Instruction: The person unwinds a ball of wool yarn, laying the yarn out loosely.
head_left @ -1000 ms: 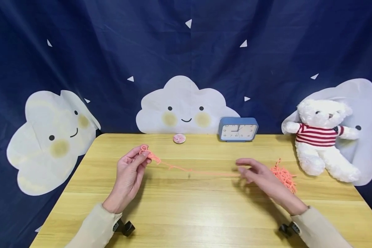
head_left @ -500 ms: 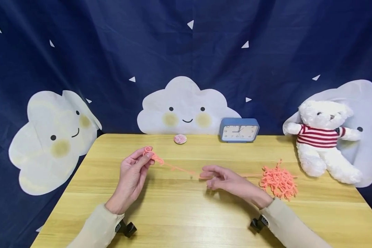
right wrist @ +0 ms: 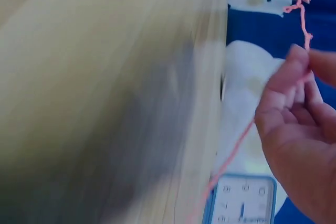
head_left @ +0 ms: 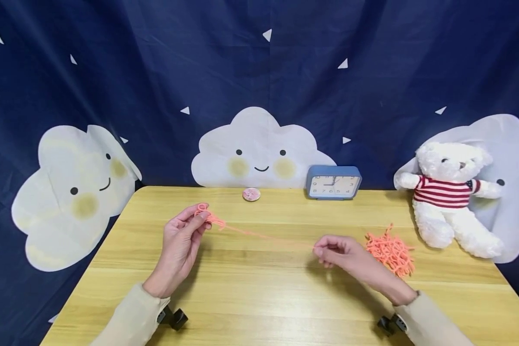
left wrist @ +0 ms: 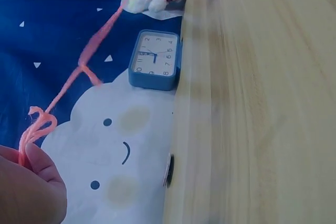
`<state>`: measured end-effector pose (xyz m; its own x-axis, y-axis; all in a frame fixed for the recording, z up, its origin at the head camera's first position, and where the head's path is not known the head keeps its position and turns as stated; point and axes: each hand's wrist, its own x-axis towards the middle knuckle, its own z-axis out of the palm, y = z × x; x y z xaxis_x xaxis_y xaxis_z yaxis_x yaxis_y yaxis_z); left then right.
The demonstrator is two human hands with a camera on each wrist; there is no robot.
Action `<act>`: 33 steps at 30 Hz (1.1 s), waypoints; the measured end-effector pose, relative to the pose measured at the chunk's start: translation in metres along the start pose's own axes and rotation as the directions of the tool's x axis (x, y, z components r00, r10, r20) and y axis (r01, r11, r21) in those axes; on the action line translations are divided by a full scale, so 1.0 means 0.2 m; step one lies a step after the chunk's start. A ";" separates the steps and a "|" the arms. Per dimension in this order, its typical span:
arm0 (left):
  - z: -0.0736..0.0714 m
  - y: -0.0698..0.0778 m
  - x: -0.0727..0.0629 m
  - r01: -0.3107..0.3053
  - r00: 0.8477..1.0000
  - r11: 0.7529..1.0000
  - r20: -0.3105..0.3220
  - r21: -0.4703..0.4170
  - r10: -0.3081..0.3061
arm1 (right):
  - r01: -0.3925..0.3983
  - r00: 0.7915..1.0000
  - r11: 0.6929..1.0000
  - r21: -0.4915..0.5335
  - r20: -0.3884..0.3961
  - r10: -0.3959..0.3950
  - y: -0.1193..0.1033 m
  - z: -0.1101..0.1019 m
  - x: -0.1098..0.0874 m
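Note:
My left hand (head_left: 180, 245) pinches a small looped bundle of coral yarn (head_left: 214, 220) between thumb and fingers, above the left part of the table. From that bundle a single strand (head_left: 259, 235) runs nearly straight across to my right hand (head_left: 350, 257), whose thumb and forefinger pinch it. In the left wrist view the strand (left wrist: 97, 40) shows a thicker stretch and a short side tuft. Past my right hand the yarn (right wrist: 231, 156) trails down in the right wrist view. A tangled heap of the same yarn (head_left: 389, 252) lies on the table behind my right forearm.
At the table's (head_left: 259, 298) back edge stand a blue clock (head_left: 333, 182) and a small round pink disc (head_left: 251, 194). A white teddy bear (head_left: 447, 192) in a striped shirt sits at the right back. A dark blue curtain (head_left: 225, 62) with cloud faces hangs behind.
My right hand, fingers loose at first, has swept left along the strand, then come partway back right and closed on it. The left hand stays almost still with its bundle.

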<state>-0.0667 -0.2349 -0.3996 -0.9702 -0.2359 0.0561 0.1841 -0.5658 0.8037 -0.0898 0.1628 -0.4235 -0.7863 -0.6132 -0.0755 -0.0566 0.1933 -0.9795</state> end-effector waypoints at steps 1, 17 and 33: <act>0.00 0.00 0.00 -0.001 1.000 1.000 -0.002 0.004 0.001 | 0.018 0.999 1.000 -0.015 -0.039 -0.019 0.00 -0.02 -0.02; -0.05 0.01 -0.03 0.017 1.000 0.999 -0.015 0.030 -0.017 | -0.010 0.932 0.999 -0.047 -0.362 -0.008 0.06 -0.25 -0.29; -0.09 0.00 -0.03 -0.011 1.000 1.000 -0.004 0.000 0.011 | -0.085 0.878 0.990 -0.116 -0.478 0.020 0.12 -0.38 -0.42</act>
<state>-0.0583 -0.2475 -0.4108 -0.9674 -0.2452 0.0629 0.1950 -0.5635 0.8028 -0.0720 0.2777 -0.4266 -0.9857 -0.1682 0.0039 -0.0604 0.3322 -0.9413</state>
